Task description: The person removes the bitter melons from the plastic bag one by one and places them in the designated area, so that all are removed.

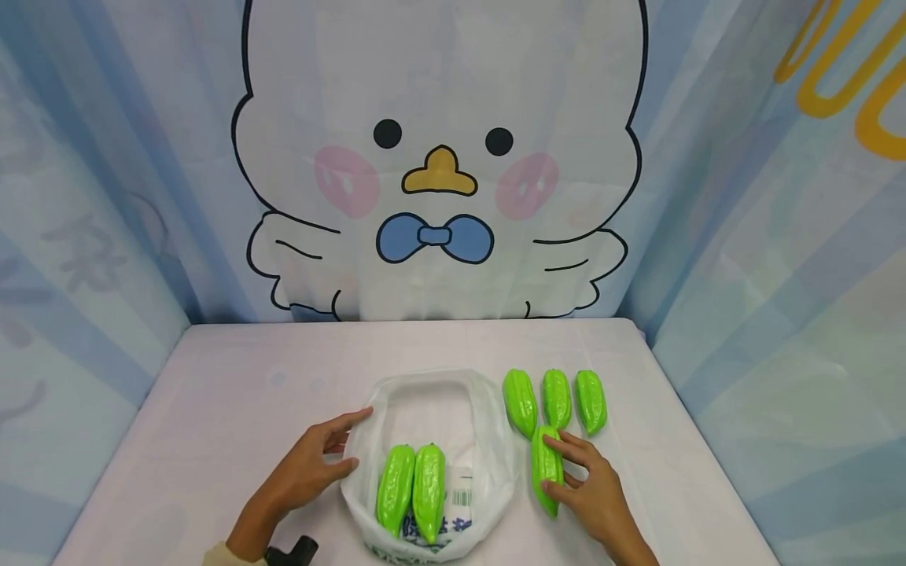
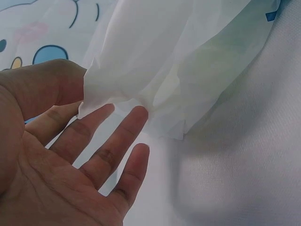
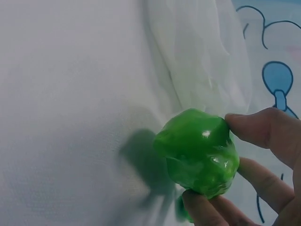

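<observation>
Worktop: from my remote seat I look down on a pale worktop [image 1: 233, 409], its far edge and both side edges in sight.
Plastic bag: on the near half, roughly midway between the left and right edges, I see a white plastic bag [image 1: 495, 440] with its mouth open upward.
Inside the bag: two glossy, ribbed green pieces lie side by side, a left one [image 1: 395, 489] and a right one [image 1: 429, 494]; a barcode [image 1: 462, 497] shows just right of them.
Row by the bag: three similar pieces lie between the bag and the right edge, the first [image 1: 520, 401] nearest the bag, then the second [image 1: 557, 398], then the third [image 1: 591, 402].
Right hand: the right hand [image 1: 600, 499] has a narrow grip, thumb and fingers pinching a held piece [image 1: 547, 472] just right of the bag, nearer the near edge than the row. I cannot tell whether this piece touches the worktop.
Left hand: the left hand [image 1: 304, 464] touches the bag's left side, its grip wide, fingers spread and fairly straight.
Backdrop: beyond the far edge I see a cartoon bird [image 1: 439, 71] wearing a blue bow tie [image 1: 435, 236].
</observation>
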`<state>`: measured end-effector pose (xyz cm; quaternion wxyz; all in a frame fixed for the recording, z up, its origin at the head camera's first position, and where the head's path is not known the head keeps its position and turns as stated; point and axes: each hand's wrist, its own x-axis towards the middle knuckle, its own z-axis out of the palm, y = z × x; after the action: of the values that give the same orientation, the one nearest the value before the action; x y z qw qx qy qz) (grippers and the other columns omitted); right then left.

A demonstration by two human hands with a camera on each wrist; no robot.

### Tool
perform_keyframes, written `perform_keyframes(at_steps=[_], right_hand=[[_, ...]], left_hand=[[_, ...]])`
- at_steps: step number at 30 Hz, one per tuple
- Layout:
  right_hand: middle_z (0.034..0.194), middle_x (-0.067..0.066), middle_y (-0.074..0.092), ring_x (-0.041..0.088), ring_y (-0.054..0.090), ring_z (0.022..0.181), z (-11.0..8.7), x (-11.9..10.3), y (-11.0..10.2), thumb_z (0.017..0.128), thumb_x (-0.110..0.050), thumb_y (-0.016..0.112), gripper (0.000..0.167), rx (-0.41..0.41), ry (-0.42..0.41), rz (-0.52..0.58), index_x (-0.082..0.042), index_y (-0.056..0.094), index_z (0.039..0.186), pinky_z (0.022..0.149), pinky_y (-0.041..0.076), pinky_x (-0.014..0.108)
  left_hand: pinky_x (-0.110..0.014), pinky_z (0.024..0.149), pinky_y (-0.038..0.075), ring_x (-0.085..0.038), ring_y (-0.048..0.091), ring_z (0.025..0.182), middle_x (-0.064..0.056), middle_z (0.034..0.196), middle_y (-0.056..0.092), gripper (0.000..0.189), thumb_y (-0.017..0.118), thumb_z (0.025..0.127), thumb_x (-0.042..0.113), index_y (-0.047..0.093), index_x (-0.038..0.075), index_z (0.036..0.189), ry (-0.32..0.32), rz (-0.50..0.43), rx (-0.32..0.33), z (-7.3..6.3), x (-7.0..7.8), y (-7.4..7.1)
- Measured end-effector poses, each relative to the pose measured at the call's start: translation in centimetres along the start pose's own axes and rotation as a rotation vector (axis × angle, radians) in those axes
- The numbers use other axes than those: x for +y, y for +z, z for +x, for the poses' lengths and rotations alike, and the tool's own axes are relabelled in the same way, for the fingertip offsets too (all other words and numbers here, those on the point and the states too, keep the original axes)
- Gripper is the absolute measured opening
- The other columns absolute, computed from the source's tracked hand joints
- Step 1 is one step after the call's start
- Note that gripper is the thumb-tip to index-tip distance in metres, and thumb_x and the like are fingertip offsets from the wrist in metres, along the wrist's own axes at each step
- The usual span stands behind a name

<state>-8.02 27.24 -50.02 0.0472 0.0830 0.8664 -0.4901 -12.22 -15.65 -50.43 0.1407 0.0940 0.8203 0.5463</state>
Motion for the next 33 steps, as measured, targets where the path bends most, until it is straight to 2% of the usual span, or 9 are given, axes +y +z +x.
perform_keyframes(at_steps=[9, 20, 33], right_hand=[[0.163, 0.014, 0.046, 0.044, 0.047, 0.150, 0.3, 0.7, 0.4, 0.076, 0.001, 0.091, 0.068, 0.019, 0.004, -0.052, -0.015, 0.072, 0.139, 0.103, 0.060, 0.036], [0.162, 0.016, 0.047, 0.045, 0.050, 0.148, 0.0, 0.3, 0.3, 0.075, -0.001, 0.092, 0.071, 0.047, -0.004, -0.073, -0.014, 0.071, 0.141, 0.103, 0.060, 0.037], [0.163, 0.013, 0.046, 0.042, 0.042, 0.154, -0.5, -1.0, -0.4, 0.078, -0.010, 0.094, 0.071, 0.065, 0.000, -0.075, -0.020, 0.069, 0.143, 0.108, 0.057, 0.042]], left_hand=[[-0.068, 0.115, 0.047, -0.039, 0.064, 0.134, -0.016, 0.164, 0.049, 0.070, 0.078, 0.094, 0.009, 0.053, 0.020, 0.158, -0.005, 0.009, 0.007, -0.1, 0.0, 0.1], [-0.067, 0.115, 0.047, -0.038, 0.064, 0.133, -0.016, 0.164, 0.049, 0.070, 0.078, 0.094, 0.010, 0.052, 0.020, 0.158, 0.008, 0.011, 0.001, -0.1, -0.2, 0.0], [-0.068, 0.115, 0.047, -0.039, 0.064, 0.134, -0.016, 0.164, 0.049, 0.069, 0.079, 0.094, 0.012, 0.053, 0.020, 0.158, 0.005, 0.009, 0.003, -0.1, -0.1, 0.0]])
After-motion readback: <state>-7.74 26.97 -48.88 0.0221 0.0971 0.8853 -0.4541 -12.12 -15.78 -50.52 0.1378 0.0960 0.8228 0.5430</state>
